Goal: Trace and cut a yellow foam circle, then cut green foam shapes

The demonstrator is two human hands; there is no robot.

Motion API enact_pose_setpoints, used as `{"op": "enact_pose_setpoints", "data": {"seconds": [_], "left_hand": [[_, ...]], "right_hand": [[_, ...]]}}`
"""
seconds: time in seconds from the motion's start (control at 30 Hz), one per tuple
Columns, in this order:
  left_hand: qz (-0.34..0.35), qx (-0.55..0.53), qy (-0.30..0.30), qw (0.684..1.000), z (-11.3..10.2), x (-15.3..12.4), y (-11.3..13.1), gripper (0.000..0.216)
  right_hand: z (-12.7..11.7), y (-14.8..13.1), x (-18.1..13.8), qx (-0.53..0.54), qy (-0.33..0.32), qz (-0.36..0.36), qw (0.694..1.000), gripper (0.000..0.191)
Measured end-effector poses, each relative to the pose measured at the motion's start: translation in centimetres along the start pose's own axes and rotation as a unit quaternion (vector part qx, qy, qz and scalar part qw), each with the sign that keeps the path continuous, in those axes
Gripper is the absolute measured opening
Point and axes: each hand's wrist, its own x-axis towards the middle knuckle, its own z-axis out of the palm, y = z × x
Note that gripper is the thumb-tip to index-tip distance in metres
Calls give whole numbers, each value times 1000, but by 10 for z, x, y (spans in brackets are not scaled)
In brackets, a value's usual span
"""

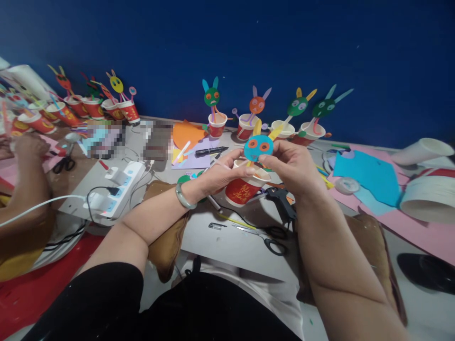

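A blue paper rabbit head [256,152] with orange-ringed eyes and yellow ears stands over a red and white paper cup [239,190]. My right hand [295,166] pinches the head at its lower right edge, thumb in front. My left hand [227,173], with a bangle at the wrist, closes around the rabbit's left side and neck, its thumb across the cup's rim; some of its fingers are hidden behind. Just right of the cup lies a black glue gun [282,203]. Black-handled scissors [272,239] and a small metal clip-like piece [216,226] lie below.
Several finished-looking rabbit cups [217,124] line the blue wall. To the left are a white power strip [122,189] with cords and a co-worker's arm [30,180]. Coloured paper [368,173], a tape roll [347,185] and a large white roll [428,206] lie right.
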Motion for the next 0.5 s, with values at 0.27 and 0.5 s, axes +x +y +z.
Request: {"op": "enact_pose_setpoints", "data": {"seconds": [0.27,0.5], "left_hand": [[5,-7,7,1000,-1,0,-2,76],[6,19,1,1000,-2,0,-2,79]], "right_hand": [[2,-3,-2,-3,0,11,1000,30],[0,2,-1,-12,-4,4,1000,30]]}}
